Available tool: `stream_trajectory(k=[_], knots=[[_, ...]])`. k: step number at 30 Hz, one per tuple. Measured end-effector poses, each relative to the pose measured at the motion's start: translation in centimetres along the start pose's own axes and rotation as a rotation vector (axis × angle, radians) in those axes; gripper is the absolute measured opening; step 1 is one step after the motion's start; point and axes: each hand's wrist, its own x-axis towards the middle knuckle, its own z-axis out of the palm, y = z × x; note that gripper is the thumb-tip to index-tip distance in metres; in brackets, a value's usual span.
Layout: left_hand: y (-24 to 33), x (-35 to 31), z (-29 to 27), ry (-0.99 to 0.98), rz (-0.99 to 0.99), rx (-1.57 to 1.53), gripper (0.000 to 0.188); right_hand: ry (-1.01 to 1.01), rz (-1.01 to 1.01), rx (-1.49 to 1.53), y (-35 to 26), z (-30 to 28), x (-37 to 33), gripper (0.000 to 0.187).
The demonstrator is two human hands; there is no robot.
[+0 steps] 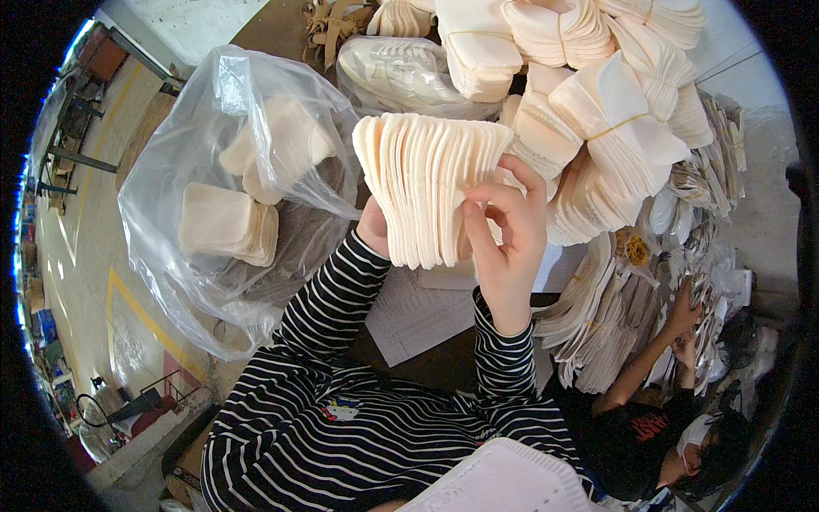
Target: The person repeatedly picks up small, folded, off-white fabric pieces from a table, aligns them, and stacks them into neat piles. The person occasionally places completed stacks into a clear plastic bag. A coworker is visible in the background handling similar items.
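In front of me a fanned stack of cream padded fabric pieces (426,188) stands on edge, its many layers facing up. My left hand (373,227) is closed round its left side, with most of the fingers hidden behind the pieces. At the stack's right side my right hand (512,235) pinches the edges of some pieces between thumb and fingertips. Sheets of printed paper (414,316) lie on the table beneath. To the left, a clear plastic bag (320,222) holds several smaller piles of the same cream pieces (223,224).
Banded bundles of cream pieces (614,102) are heaped at the back right. Behind the held stack lies a plastic-wrapped bundle (397,72). Bundles of thin strips (589,320) stand at the right, where a co-worker's hands (682,316) are busy.
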Motion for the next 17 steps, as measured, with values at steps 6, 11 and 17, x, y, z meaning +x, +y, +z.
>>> stream_trajectory(k=[6, 11, 17], knots=[[0.1, -0.4, 1.5, -0.048, 0.117, 0.137, 0.047, -0.005, -0.032, -0.025, -1.0, 0.0, 0.2, 0.018], [0.1, -0.2, 1.5, 0.003, 0.145, 0.191, 0.046, -0.025, -0.029, -0.068, -0.6, 0.0, 0.1, 0.014], [0.6, -0.2, -2.4, 0.215, 0.039, 0.18, 0.049, 0.002, -0.083, -0.149, -0.4, 0.1, 0.1, 0.017]])
